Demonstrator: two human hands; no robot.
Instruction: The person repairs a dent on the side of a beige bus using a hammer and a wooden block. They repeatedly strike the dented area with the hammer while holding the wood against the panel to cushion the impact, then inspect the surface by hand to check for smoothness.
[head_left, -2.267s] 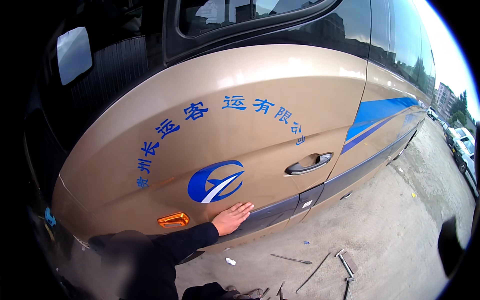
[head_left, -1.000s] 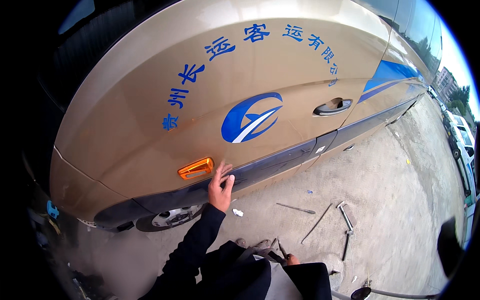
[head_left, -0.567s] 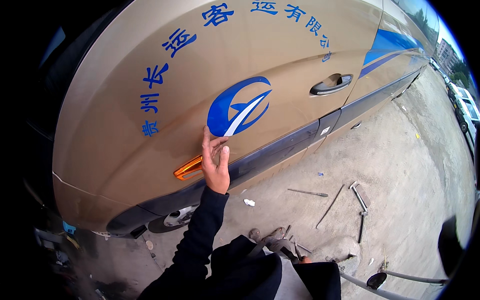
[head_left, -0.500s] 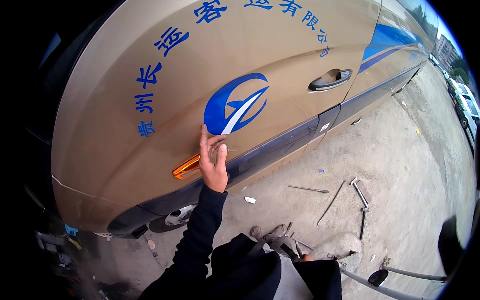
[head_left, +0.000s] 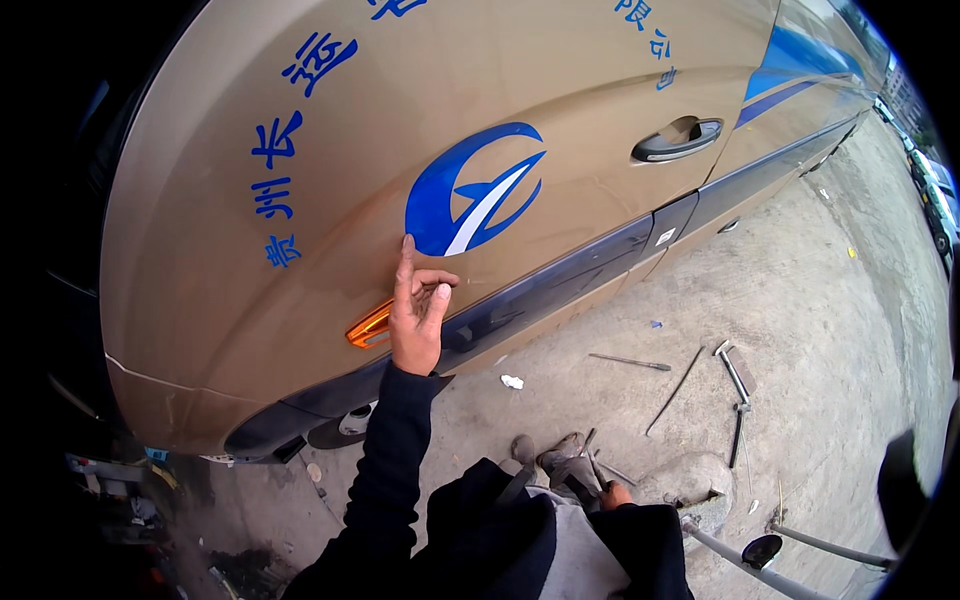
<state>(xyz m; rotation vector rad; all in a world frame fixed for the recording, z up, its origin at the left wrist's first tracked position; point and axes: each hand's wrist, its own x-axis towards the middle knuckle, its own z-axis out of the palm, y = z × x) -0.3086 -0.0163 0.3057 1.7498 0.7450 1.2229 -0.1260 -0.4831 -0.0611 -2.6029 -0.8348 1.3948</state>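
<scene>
My left hand (head_left: pixel 416 318) is raised against a tan vehicle's side panel (head_left: pixel 330 180). Its index finger points up to the lower left edge of a blue and white emblem (head_left: pixel 432 215), while the other fingers bend loosely and nothing is held. Just left of the wrist, an orange side marker lamp (head_left: pixel 370 326) is partly covered by the hand. Down near my shoes (head_left: pixel 560 450), my right hand (head_left: pixel 615 495) is closed around a thin dark rod (head_left: pixel 598 470); its lower part is hidden by my clothing.
A long-handled tool (head_left: pixel 740 400), a thin bar (head_left: pixel 675 390) and a slim rod (head_left: pixel 630 361) lie on the concrete. Beside my right hand sits a rough stone-like block (head_left: pixel 690 485). Metal tubes (head_left: pixel 750 572) with a dark round part cross the lower right.
The view has shifted slightly, so the emblem and door handle sit a little differently. My left index finger stays at the emblem's lower edge; the right hand shows more fully.
</scene>
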